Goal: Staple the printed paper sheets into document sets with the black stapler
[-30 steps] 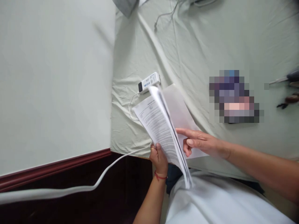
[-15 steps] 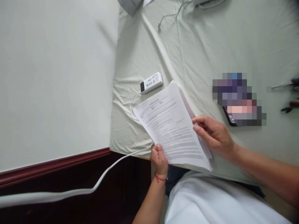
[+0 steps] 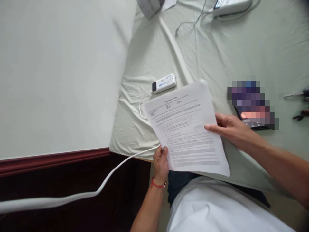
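Printed sheets of paper (image 3: pixel 183 135), held tilted, are spread between my two hands over the front edge of the table. My left hand (image 3: pixel 161 164), with a ring and a red wrist string, pinches their lower left edge. At the right edge, my right hand (image 3: pixel 229 127) grips the paper, its thumb on the printed face and its fingers behind. Just beyond the top edge lies a white power bank (image 3: pixel 164 83) with a dark end and a white cable. How many sheets there are I cannot tell.
A phone (image 3: pixel 253 124), partly blurred out, lies right of my right hand. At the back are a white device (image 3: pixel 231 7) with cables and a grey object (image 3: pixel 150 7). A pale green cloth (image 3: pixel 207 48) covers the table. A white cable (image 3: pixel 116 169) crosses the lower left.
My right hand has closed on the right edge, its thumb now over the front sheet. The sheets lie flatter and more together, turned more towards me. The view has shifted slightly.
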Tool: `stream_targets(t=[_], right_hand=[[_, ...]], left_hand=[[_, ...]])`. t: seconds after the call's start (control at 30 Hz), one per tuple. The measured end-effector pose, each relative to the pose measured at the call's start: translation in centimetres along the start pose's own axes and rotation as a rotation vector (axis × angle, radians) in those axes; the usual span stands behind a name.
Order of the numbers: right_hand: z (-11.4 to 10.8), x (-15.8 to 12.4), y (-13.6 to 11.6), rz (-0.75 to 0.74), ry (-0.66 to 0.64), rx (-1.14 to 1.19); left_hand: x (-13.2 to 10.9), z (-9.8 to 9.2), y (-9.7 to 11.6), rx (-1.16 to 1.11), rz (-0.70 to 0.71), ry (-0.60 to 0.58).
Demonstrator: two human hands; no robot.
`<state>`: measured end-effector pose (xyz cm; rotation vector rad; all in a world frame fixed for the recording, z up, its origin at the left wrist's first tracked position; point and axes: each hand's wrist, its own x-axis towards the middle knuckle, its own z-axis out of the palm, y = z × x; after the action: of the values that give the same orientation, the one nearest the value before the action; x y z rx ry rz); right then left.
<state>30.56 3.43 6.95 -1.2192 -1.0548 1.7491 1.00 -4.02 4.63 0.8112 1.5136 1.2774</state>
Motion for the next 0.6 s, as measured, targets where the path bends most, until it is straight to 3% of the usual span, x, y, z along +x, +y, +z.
stream_targets(t=[0.1,0.23,0.33,0.4,0.5,0.6], right_hand=[[0.6,-1.1,-0.7,0.137,-0.101,0.142],[1.5,-2.0,-1.3,0.108,-0.008,0.058],[1.9,-2.7,-2.7,-0.085,0.072,-0.111],[2.2,-3.5,-4.1,-0.269,0.180,-0.224],[2.7,-4.7,-5.9,-0.522,0.335,-0.407],[2.8,-5.3,-5.9,-0.559,0.383,-0.549]], left_hand=[[-0.3,0.1,-0.1,-0.090,-0.084,-0.058],[0.4,-0.1,-0.2,0.050,-0.018,-0.129],[1.9,0.2,1.4,0.285,0.194,-0.155],[3.1,0.7,3.2,0.324,0.294,-0.140],[4.9,1.6,5.8,0.219,0.404,-0.086],[6.6,2.1,6.6,0.130,0.528,-0.012]])
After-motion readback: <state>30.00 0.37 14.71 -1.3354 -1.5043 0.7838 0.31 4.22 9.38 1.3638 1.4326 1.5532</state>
